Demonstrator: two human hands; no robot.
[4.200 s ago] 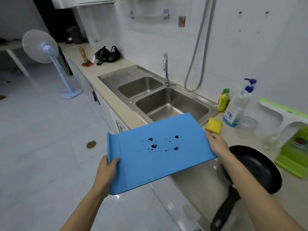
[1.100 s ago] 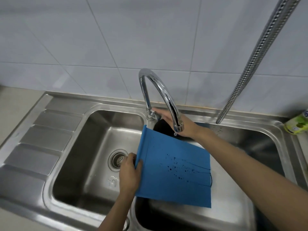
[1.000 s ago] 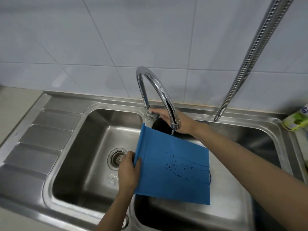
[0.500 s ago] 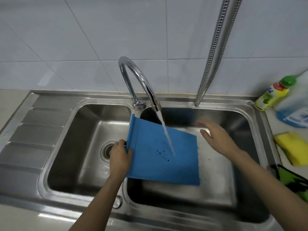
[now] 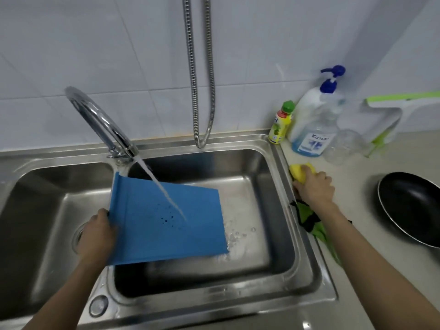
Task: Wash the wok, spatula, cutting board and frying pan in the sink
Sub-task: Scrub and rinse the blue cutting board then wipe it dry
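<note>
The blue cutting board point(image 5: 152, 225) with dark specks tilts over the right basin of the steel sink point(image 5: 307, 253). My left hand point(image 5: 96, 232) grips its left edge. Water streams from the faucet point(image 5: 95, 120) onto the board's middle. On the counter right of the sink, my right hand point(image 5: 314, 188) closes over the yellow sponge point(image 5: 298, 172). The black frying pan point(image 5: 412, 208) sits on the counter at the far right. Neither wok nor spatula is in sight.
A small yellow bottle point(image 5: 281, 123), a blue-capped pump bottle of soap point(image 5: 314, 122) and a clear glass point(image 5: 342, 148) stand behind the sponge. A green-and-black cloth point(image 5: 312, 222) lies under my right forearm. A metal hose point(image 5: 200, 75) hangs on the tiled wall.
My right hand turned the faucet on, left it, then moved right out of the basin onto the sponge. Water now runs over the board, which my left hand keeps holding.
</note>
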